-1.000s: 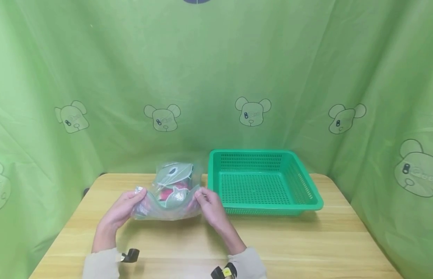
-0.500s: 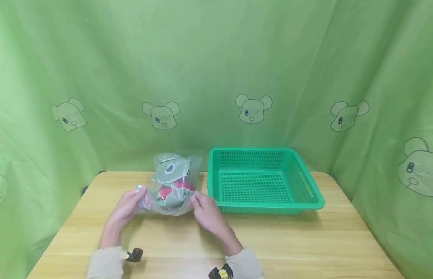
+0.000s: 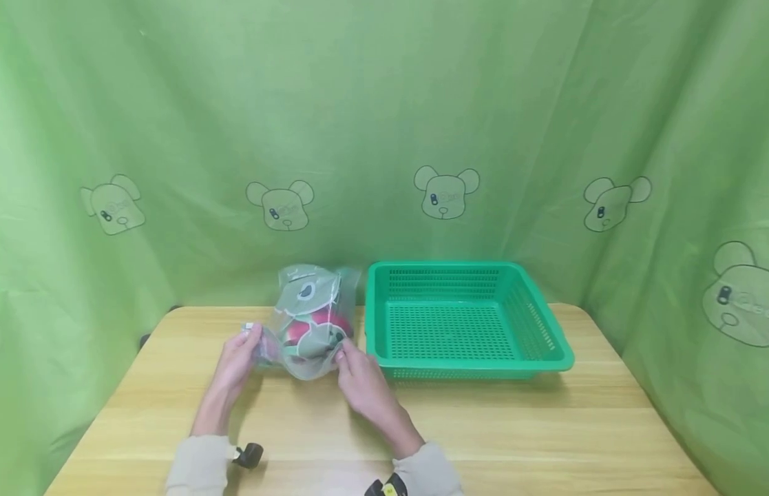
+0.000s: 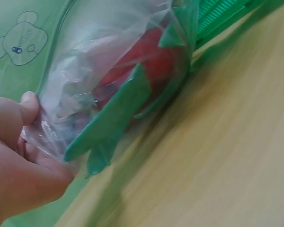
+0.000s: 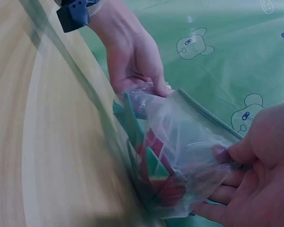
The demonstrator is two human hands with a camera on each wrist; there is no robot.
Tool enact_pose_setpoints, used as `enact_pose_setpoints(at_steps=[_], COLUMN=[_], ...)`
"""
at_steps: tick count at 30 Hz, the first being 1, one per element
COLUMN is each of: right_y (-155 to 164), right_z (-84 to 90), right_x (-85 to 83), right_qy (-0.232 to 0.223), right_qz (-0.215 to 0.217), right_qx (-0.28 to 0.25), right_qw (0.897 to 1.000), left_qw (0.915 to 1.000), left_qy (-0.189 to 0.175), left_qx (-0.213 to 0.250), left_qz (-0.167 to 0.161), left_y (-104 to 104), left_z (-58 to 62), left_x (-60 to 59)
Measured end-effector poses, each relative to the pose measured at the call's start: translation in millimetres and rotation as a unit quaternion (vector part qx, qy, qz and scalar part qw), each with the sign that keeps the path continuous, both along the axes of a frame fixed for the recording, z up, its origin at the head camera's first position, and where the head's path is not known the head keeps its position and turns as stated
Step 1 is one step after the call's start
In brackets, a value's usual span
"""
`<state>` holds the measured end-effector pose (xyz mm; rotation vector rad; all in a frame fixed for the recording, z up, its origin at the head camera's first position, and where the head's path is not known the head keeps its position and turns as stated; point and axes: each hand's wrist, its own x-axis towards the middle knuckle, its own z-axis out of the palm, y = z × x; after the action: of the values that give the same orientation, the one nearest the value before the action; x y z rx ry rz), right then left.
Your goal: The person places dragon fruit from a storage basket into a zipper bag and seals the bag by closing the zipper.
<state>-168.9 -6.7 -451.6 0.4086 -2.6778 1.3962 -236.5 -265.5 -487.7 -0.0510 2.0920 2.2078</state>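
A clear plastic bag (image 3: pixel 316 284) with a pale printed design is held over the left half of the table. My left hand (image 3: pixel 233 365) pinches its left edge between thumb and fingers. At the near right corner, my right hand (image 3: pixel 367 386) grips the film; the right wrist view shows the thumb (image 5: pixel 236 152) on one side and fingers below. Inside, seen through the plastic in the left wrist view, are a red thing (image 4: pixel 154 56) and flat green pointed pieces (image 4: pixel 118 113). Their kind is blurred by the film. The near edge of the bag sags between both hands.
An open green plastic basket (image 3: pixel 374 310) with slotted walls stands to the right of the bag. The wooden table (image 3: pixel 514 441) lies under everything. A green curtain (image 3: pixel 359 124) with printed bear heads hangs behind and along both sides.
My hands have drawn closer together, the left moving right and the right moving slightly left. The bag's near edge has narrowed, and its printed face shows more upright. The basket stays put.
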Motion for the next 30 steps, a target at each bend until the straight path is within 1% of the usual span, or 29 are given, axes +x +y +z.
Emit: enact_pose_setpoints(at_steps=[4, 7, 10, 15, 21, 23, 26, 30], right_y=[-1, 0, 1, 3, 8, 10, 13, 22], right_z=[0.1, 0.5, 0.5, -3.2, -12.4, -14.4, -16.2, -19.5], right_x=[1.7, 2.5, 3.1, 4.6, 9.5, 11.1, 13.0, 14.7], right_qy=[0.002, 0.007, 0.004, -0.007, 0.001, 0.002, 0.004, -0.005], right_qz=[-0.002, -0.008, -0.011, -0.001, 0.003, 0.005, 0.014, 0.030], right_qx=[-0.004, -0.002, -0.005, -0.014, -0.021, -0.028, -0.029, -0.018], right_qw=[1.000, 1.000, 1.000, 1.000, 1.000, 1.000, 0.999, 0.999], left_qw=[1.0000, 1.0000, 0.9999, 0.9992, 0.9958, 0.9946, 0.9937, 0.9921], left_qy=[-0.001, -0.006, -0.002, 0.026, 0.064, 0.073, 0.079, 0.069], left_qx=[0.004, 0.006, 0.010, 0.021, 0.020, 0.020, 0.002, -0.043], left_qz=[0.008, 0.005, -0.003, -0.023, -0.062, -0.070, -0.079, -0.096], left_y=[2, 3, 1, -5, -15, -18, -22, -25], left_z=[0.6, 1.4, 0.0, -3.4, -7.7, -9.6, -11.9, -14.1], left_x=[-2.2, -3.2, -3.4, -1.1, 3.9, 5.4, 8.2, 12.3])
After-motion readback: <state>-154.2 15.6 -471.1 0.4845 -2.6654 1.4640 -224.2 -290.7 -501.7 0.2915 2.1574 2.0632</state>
